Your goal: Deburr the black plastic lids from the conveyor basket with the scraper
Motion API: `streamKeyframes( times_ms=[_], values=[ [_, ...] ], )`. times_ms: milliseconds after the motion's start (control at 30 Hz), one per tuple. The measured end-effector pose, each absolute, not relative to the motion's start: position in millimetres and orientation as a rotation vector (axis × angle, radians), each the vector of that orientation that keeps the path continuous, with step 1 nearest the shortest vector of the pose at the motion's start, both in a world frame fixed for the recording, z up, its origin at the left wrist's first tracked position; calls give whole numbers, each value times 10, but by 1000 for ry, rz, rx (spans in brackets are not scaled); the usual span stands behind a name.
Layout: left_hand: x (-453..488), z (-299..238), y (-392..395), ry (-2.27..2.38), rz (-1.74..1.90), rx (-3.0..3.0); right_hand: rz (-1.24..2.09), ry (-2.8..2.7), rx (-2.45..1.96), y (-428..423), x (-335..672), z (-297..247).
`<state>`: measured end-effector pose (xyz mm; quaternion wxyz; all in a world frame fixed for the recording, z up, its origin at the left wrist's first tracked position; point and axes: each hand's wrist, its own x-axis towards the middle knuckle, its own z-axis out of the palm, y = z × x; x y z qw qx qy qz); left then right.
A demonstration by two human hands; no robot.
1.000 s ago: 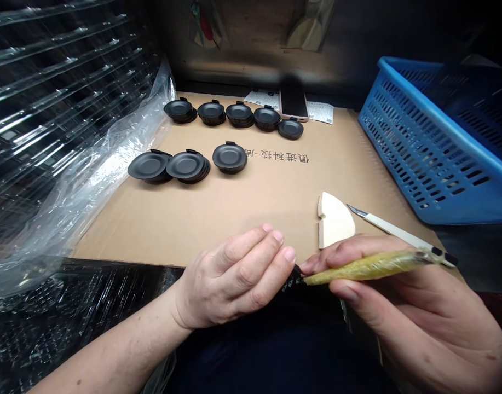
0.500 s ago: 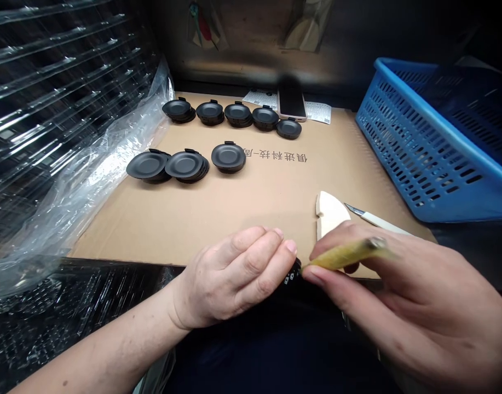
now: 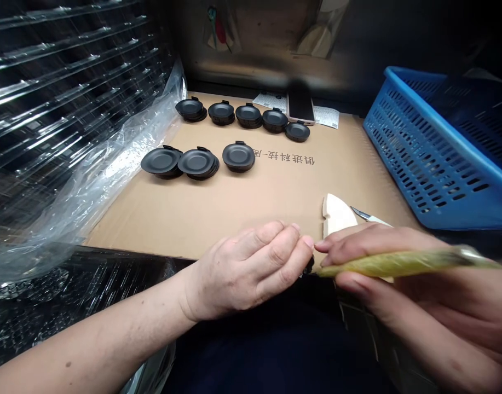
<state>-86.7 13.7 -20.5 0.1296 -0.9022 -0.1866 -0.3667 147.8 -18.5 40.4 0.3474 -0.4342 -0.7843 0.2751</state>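
Cardboard [image 3: 275, 202] spreads flat before us, a blue basket [image 3: 431, 169] beside its right edge. We pinch with our right hand [image 3: 431, 306] and curl our left hand [image 3: 251, 268] nearly closed. Between right thumb below and fingers above lies the yellow tool [image 3: 390, 264], its narrow tip aimed left. Our left fingers grip the black piece [image 3: 309, 266], mostly hidden, its end showing just past their tips; whether the tool touches it, we cannot tell.

Yellow tool [image 3: 392, 264], near right; black piece [image 3: 310, 266], near; uniformly black discs [image 3: 238, 155], far left; slot-patterned blue basket [image 3: 402, 139], right; tan cardboard [image 3: 218, 210], dark-lettered.
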Motion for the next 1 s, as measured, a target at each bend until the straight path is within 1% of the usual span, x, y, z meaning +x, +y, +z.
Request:
streamKeyframes(
  times_ms=[233, 1000],
  values=[
    [-870, -212, 140, -555, -1078, -2614, 706, -2132, -1115, -145, 1432, 308],
    [-860, -230, 160, -554, -1132, -2578, 713, -2159, -1112, -148, 1457, 317]
  ],
)
